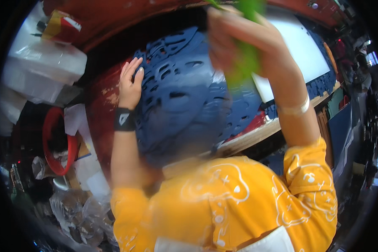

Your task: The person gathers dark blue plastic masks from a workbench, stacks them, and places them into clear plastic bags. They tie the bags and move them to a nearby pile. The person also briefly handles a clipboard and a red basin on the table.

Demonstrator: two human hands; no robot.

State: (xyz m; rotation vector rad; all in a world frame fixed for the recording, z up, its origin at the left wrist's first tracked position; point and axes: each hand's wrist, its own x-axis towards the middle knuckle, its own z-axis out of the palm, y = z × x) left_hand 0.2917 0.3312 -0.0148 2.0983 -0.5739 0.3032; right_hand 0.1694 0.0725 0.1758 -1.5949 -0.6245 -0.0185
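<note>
My left hand (131, 84) rests at the left edge of a spread of dark blue sheets (172, 80) with many cut-out holes, its fingers stretched out and nothing in them. Higher up and to the right, my right hand (256, 44) grips a bright green piece (244, 63), smeared by motion so its exact kind does not show. It hangs over the right part of the blue sheets. A blurred dark patch covers the sheets' near middle.
A white board (300, 50) lies over the blue sheets at the right. A wooden edge (256, 136) runs along the near side. At left are clear plastic bags (46, 67), a yellow-and-red box (63, 27) and a red ring (48, 140).
</note>
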